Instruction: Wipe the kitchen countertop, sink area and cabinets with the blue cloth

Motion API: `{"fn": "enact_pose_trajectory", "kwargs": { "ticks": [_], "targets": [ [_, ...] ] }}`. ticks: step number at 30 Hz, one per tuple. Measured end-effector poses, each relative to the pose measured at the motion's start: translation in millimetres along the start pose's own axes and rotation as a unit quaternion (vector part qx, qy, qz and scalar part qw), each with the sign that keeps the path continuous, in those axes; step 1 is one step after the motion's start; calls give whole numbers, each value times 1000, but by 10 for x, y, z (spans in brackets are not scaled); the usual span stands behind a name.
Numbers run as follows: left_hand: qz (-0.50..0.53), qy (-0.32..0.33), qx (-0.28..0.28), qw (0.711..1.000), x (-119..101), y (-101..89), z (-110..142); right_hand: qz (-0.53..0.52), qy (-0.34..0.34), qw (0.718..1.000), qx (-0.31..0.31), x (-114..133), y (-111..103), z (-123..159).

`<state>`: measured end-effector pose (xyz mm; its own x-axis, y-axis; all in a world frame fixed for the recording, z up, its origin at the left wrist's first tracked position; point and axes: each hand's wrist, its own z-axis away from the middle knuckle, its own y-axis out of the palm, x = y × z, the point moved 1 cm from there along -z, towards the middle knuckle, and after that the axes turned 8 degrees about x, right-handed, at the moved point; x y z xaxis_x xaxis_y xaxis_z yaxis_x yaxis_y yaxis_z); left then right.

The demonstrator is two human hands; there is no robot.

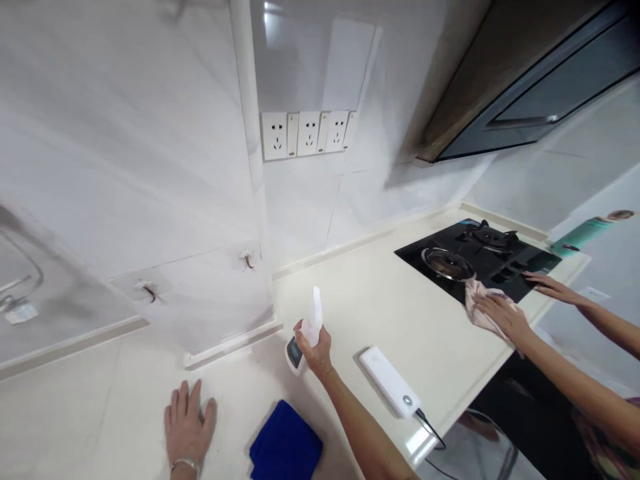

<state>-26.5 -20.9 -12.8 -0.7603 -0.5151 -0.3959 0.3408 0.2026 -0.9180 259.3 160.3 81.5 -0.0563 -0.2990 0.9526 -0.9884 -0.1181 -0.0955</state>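
My left hand (pixel 189 423) lies flat on the cream countertop (pixel 120 413), fingers stretched out, with a bracelet at the wrist. A white spray bottle (pixel 313 319) with a dark label is in the grip of my right hand (pixel 319 353), near the wall corner. The fingers wrap round it and hide part of its body. Between my forearms, close to the front, a folded dark blue cloth (pixel 286 441) rests on the counter.
A co-worker's hand (pixel 503 317) presses a pale pink cloth (pixel 479 303) at the black gas stove (pixel 415 252); their other hand (pixel 550 288) touches its edge. A white power bank (pixel 387 380) with a cable lies right of my forearm. Bare wires (pixel 249 261) protrude from the wall.
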Motion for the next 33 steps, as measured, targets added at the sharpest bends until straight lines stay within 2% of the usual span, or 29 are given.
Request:
{"fn": "enact_pose_trajectory", "kwargs": {
  "ticks": [3,7,9,11,13,15,20,23,27,33],
  "targets": [
    [113,84,5,990,-217,-62,175,-50,15,999,-11,241,-64,92],
    [212,227,36,950,-907,-242,712,-104,-15,992,76,698,-40,389],
    [248,261,24,933,-1205,-301,993,-150,-29,981,124,918,48,570],
    [263,262,-1,928,-1356,-299,1212,-204,-27,966,159,1087,176,748],
    [252,224,-56,940,-1350,-259,1363,-257,-11,949,180,1199,319,911],
    [232,184,-116,948,-1246,-227,1471,-290,9,936,200,1271,457,1051],
    [229,134,-214,940,-961,-320,1694,-320,62,897,297,1462,742,1303],
    [247,101,-245,932,-856,-425,1799,-342,81,868,350,1632,918,1405],
    [261,79,-276,922,-715,-562,1883,-384,72,852,349,1833,1178,1485],
    [257,51,-316,912,-500,-729,2028,-368,44,810,455,2064,1487,1557]
  ]
}}
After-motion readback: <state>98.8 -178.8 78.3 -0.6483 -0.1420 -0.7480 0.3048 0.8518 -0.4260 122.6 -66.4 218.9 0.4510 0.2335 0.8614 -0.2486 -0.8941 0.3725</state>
